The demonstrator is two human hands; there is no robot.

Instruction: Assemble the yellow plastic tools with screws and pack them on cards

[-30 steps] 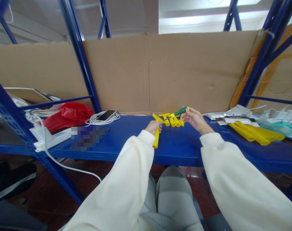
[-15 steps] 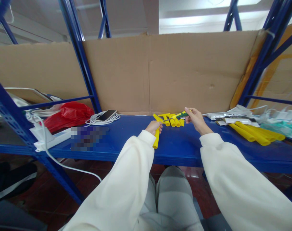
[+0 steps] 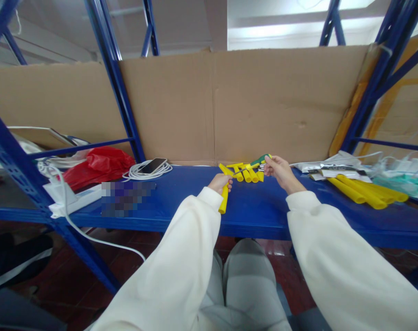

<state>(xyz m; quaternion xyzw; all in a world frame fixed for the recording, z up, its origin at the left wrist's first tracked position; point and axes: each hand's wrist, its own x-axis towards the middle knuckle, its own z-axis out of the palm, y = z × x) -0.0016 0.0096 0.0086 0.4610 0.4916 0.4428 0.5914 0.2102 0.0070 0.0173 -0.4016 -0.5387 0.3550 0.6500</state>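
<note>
My left hand [image 3: 221, 184] is closed around a yellow tube [image 3: 224, 202], which slants up past the fingers. In my right hand [image 3: 278, 172] the fingertips pinch the end of a screwdriver [image 3: 259, 162] with a green and yellow handle. Its thin metal shaft points left and meets the tube near my left fingers; whether the tip is in a screw there cannot be made out. Behind the shaft, several short yellow tubes [image 3: 252, 176] lie in a row on the blue shelf [image 3: 188, 193].
At the right are longer yellow tubes [image 3: 367, 193] beside silvery packets [image 3: 340, 168]. A phone [image 3: 153, 165] rests on a coiled white cable [image 3: 134, 171] at the left, near a red plastic bag [image 3: 98, 163] and a white power strip [image 3: 81, 198]. Cardboard [image 3: 264, 105] backs the shelf.
My right fingers have shifted to the very end of the screwdriver handle, so more of it shows, and the handle looks turned and slightly raised. My left hand and its tube stay put.
</note>
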